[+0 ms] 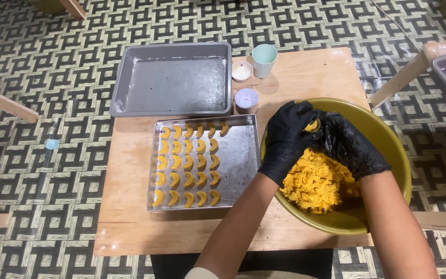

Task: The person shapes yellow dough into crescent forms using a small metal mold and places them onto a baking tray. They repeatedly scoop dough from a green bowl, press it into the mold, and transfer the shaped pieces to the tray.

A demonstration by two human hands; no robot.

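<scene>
Right of centre I see both gloved hands over the green bowl (388, 139); my left hand (286, 142) and right hand (349, 144) meet, each grip narrow, pinching one small piece of dough (312, 125) between fingertips; the yellow dough heap (317, 182) lies just below; left of the bowl on the worktop (305, 77), a steel tray (236, 160) carries crescent pieces (187, 163).

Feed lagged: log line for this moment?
left hand: on dough piece | right hand: on it too | over bowl | tray: part filled
</scene>
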